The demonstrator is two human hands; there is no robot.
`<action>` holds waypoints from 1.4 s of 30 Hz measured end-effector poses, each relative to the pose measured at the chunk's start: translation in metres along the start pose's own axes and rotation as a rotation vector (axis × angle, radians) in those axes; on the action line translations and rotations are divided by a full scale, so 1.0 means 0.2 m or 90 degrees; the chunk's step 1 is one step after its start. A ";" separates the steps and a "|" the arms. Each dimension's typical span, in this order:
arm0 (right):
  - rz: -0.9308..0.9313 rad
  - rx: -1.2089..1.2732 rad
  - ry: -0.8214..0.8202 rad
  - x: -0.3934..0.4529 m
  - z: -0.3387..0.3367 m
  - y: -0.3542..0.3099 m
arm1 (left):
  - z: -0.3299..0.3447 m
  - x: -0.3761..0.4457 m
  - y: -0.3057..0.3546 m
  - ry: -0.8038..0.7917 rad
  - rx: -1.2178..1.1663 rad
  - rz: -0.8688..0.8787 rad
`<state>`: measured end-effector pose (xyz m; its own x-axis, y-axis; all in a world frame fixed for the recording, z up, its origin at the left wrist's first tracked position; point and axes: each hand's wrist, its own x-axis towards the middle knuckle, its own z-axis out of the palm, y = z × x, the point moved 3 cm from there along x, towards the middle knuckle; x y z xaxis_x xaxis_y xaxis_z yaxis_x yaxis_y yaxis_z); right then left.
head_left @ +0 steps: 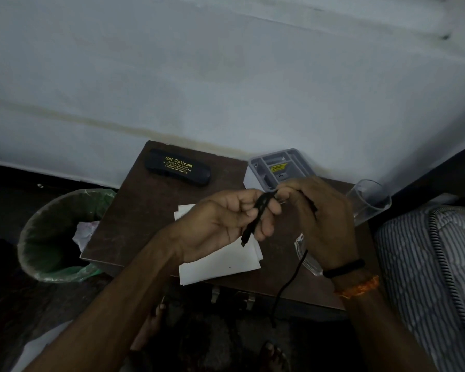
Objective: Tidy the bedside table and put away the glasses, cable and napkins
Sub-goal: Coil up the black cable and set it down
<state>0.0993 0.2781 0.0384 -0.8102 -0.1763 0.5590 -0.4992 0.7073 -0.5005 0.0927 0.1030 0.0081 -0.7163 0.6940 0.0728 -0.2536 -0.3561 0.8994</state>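
While both hands work above the table, much of its middle is covered from view.
Hidden: the left hand [220, 221] and right hand [320, 218] mask the centre of the bedside table [134, 210]; the far part of the napkins [223, 261] lies under the left hand.
Cable: black cable [255, 218] held above the table between the two hands; one plug end hangs below the left fingers, the other length drops past the front edge of the table toward the floor.
Left grip: fingers curled round the bundled cable, thumb side up.
Right grip: fingertips pinch the cable at its upper end, just beside the left fingers.
Hard to make out: how many loops the cable makes; the dim light blurs it against the fingers.
Glasses case: black case [177, 170] with gold lettering, closed, lying near the far left corner, well apart from the hands.
Tray: grey tray [277, 165] against the wall, near end covered by the right hand; contents unclear.
Tumbler: clear glass [368, 200] at the far right edge, tilted in view; a second clear item [306, 259] under the right wrist, shape uncertain.
Edges: napkins overhang the front edge; bin [57, 237] with green liner touches the left side; striped bedding [430, 264] just beside the right.
Open room: bare wood between case and napkins.
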 end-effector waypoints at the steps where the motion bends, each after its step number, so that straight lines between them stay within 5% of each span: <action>1: 0.029 0.008 -0.008 0.00 0.02 0.00 | 0.00 0.01 0.00 0.013 -0.056 0.012; 6: 0.197 0.075 -0.196 -0.07 0.19 0.00 | -0.04 0.03 -0.02 0.092 -0.209 0.064; 12: 0.177 -0.037 -0.428 -0.13 0.27 -0.06 | -0.11 0.05 -0.05 0.253 -0.117 0.103; 16: 0.075 -0.102 -0.346 -0.12 0.24 -0.10 | -0.11 0.05 -0.08 0.330 0.163 0.071; 21: 0.089 0.062 -0.270 -0.08 0.16 -0.13 | -0.10 0.04 -0.11 0.337 0.374 0.037; 30: 0.131 0.140 0.039 -0.01 0.03 -0.07 | -0.03 0.05 -0.06 0.216 0.227 0.023; 37: 0.181 0.094 0.086 -0.01 0.03 -0.02 | 0.03 0.03 -0.07 0.076 0.144 -0.032; 42: 0.223 0.002 -0.026 -0.05 0.11 0.06 | 0.04 0.02 -0.05 0.066 0.058 -0.012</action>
<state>0.0951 0.2738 0.0128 -0.9438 0.0493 0.3269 -0.1904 0.7272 -0.6595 0.0980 0.1147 0.0028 -0.7763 0.6302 0.0152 -0.2107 -0.2820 0.9360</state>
